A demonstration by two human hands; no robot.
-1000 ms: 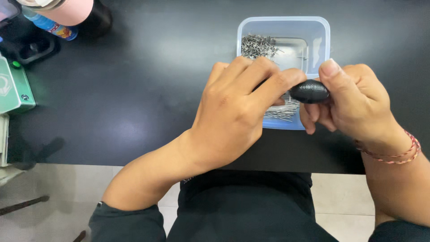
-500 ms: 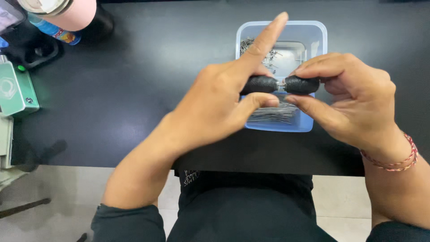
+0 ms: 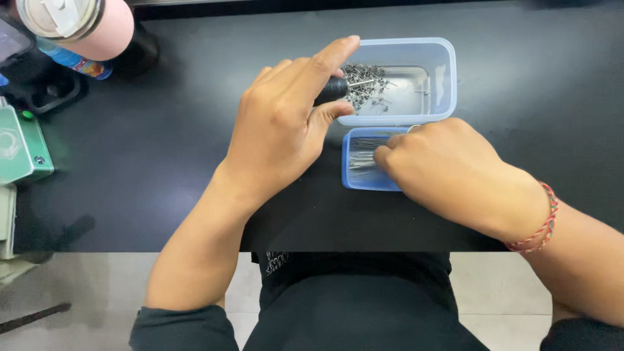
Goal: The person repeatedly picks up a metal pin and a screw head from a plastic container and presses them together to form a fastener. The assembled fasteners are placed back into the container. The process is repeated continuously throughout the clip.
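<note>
Black-handled tool (image 3: 331, 89) gripped in the left hand (image 3: 279, 130) over the clear tub (image 3: 442, 71) near the table's (image 3: 162, 162) far edge; right hand (image 3: 448, 169), fingers together, picks pins from the blue tray (image 3: 357, 179).

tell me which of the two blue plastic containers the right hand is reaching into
The smaller blue plastic container, nearer the table edge, holding straight metal pins; the right hand covers it, not the larger one.

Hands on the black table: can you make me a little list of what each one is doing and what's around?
left hand: holds a small black handle with a thin metal tip
right hand: fingers reach into the small blue tray of thin metal pins
behind: clear plastic tub of tiny metal parts
far left: pink bottle, green box
surface: black table
</note>
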